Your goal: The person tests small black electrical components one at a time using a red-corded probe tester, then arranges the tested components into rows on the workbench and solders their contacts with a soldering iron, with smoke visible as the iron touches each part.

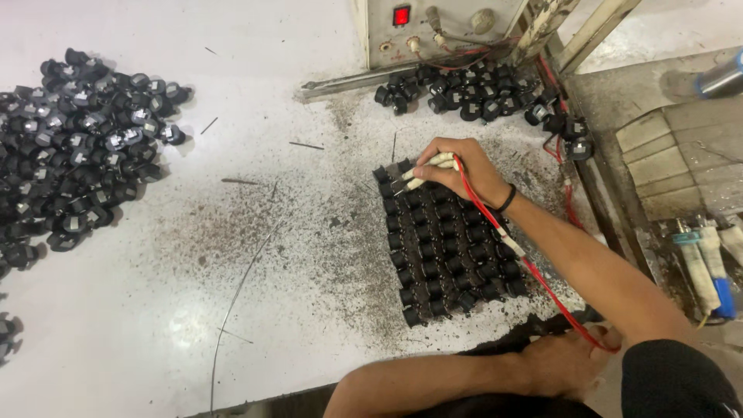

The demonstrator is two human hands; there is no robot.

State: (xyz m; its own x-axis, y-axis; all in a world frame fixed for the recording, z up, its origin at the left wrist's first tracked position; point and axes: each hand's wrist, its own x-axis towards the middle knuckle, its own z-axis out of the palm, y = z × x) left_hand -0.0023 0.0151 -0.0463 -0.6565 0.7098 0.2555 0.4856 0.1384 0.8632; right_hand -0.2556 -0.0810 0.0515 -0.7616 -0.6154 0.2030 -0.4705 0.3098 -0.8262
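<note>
Right hand (462, 166) pinches paired probe tips (410, 179) with red lead (495, 224), touching far-left corner of black component grid (449, 251). Best keep tips steady, one part per touch. Left hand (561, 360) rests loosely at near edge, holding nothing.

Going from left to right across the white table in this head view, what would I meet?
Big heap of small black parts → thin wire → neat grid of black parts → right hand holding probes → taped tools.

Far left: large heap of loose black parts (77, 147) on white bench (232, 310). Far centre: grey control box (433, 27), red lamp (401, 15) lit; smaller black pile (464, 89) beneath. Right: taped tool handles (708, 267).
</note>
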